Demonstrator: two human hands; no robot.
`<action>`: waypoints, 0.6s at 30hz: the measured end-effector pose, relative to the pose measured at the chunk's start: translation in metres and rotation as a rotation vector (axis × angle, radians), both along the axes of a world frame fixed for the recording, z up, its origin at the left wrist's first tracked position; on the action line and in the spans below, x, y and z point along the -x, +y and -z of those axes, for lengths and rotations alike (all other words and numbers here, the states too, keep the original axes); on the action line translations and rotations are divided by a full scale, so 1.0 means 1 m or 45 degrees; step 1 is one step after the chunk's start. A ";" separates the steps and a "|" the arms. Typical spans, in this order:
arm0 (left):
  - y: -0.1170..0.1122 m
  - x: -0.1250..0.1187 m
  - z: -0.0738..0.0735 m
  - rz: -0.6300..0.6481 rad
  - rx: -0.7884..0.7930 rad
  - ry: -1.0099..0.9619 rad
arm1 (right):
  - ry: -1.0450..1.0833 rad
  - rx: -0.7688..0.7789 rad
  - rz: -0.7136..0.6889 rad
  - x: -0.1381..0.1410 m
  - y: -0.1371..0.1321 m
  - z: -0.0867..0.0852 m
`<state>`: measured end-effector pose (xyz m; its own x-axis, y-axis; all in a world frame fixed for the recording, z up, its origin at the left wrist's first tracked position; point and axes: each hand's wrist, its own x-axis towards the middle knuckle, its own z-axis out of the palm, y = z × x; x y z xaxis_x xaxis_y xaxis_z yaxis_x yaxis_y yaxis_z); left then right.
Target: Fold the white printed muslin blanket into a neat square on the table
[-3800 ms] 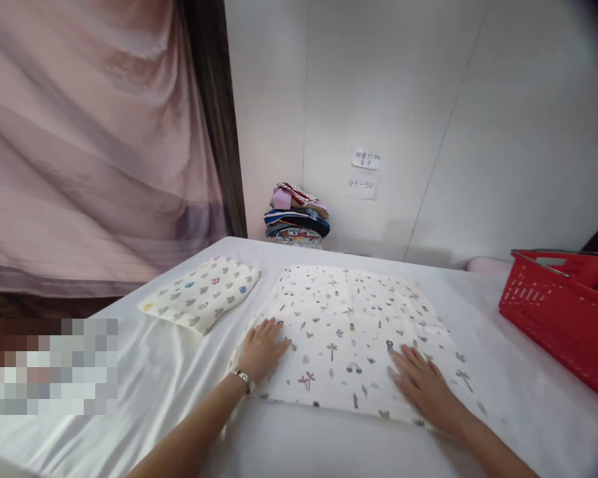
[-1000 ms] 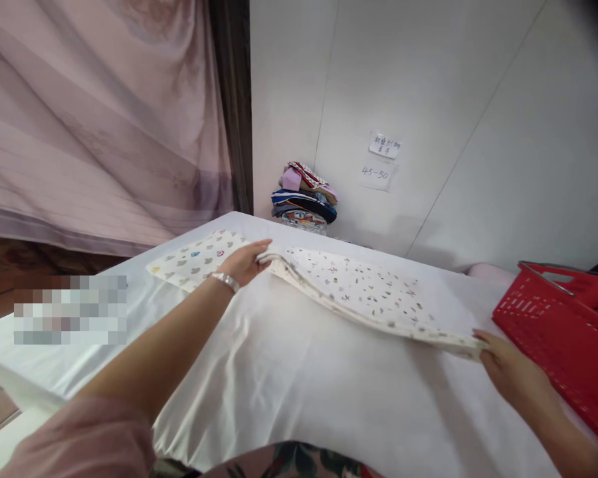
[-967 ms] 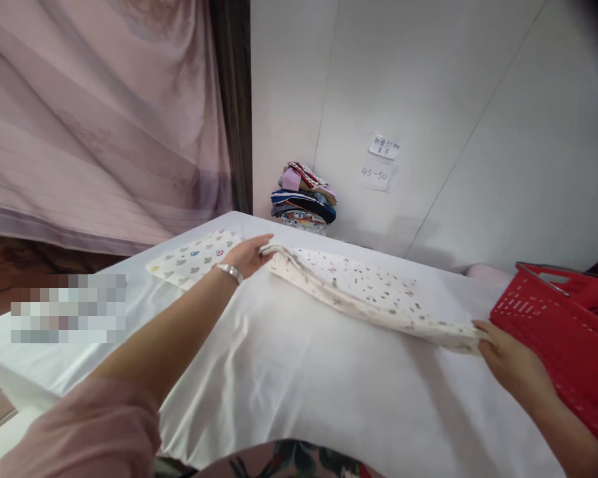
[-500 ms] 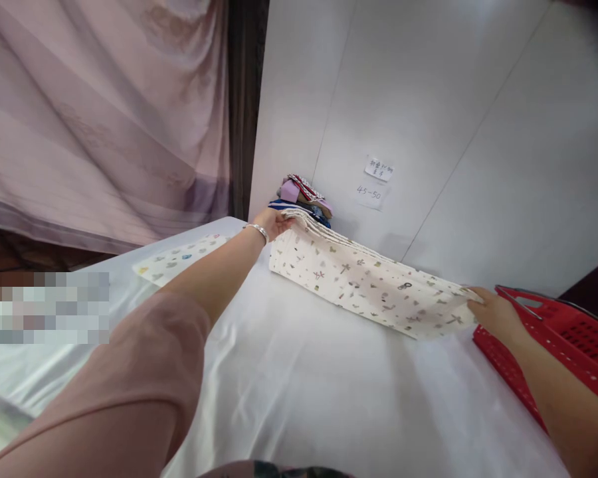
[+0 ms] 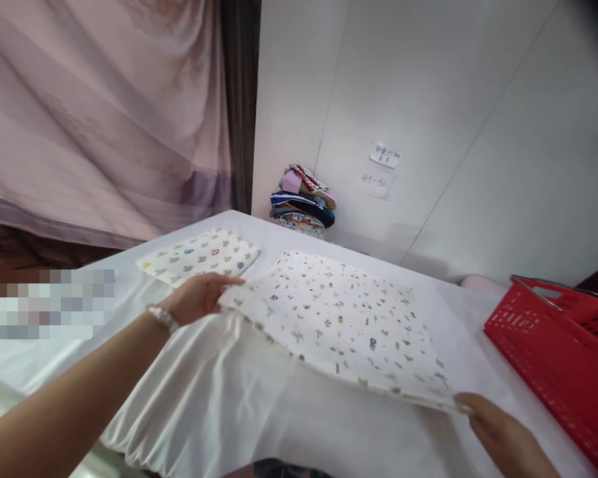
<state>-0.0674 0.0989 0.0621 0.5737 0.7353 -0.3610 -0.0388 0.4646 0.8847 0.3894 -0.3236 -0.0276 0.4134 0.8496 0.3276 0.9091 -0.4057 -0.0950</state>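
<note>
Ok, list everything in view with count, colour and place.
Rectangular cloth-draped table: 1, white, foreground and centre.
Thin rectangular printed cloth: 1, white, table's middle.
Flat rectangular grey-patterned cloth: 1, cream, left of the printed cloth.
Perforated rectangular plastic basket: 1, red, right.
Panelled wall: 1, pale grey, background.
Handwritten paper notes: 2, white, on wall.
Piled fabrics: 1 stack, multicoloured, beyond table.
Draped patterned curtain: 1, pink, left.
Tall strip: 1, dark brown, beside curtain.
Rounded item, unclear: 1, pink, beyond table, near basket.
Metal wristband: 1, silver, left wrist.
Clothing edge: 1, dark, bottom.
Left hand: 1, bare, gripping printed cloth's near left corner.
Right hand: 1, bare, gripping its near right corner.
</note>
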 end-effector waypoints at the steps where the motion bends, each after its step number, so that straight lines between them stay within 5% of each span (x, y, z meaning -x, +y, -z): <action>1: -0.007 0.008 0.012 0.019 0.028 0.099 | 0.033 0.032 -0.028 0.007 -0.006 0.016; 5: -0.029 0.021 0.060 -0.066 -0.074 0.426 | 0.124 0.170 -0.112 0.023 -0.014 0.052; 9: -0.033 0.022 0.092 -0.112 -0.352 0.632 | 0.231 0.300 -0.131 0.028 -0.004 0.042; 14: -0.034 0.017 0.093 -0.099 -0.817 1.073 | 0.317 0.269 -0.204 0.058 0.038 0.011; 18: -0.042 0.015 0.084 0.073 -1.036 1.362 | 0.370 0.271 -0.366 0.083 0.077 0.019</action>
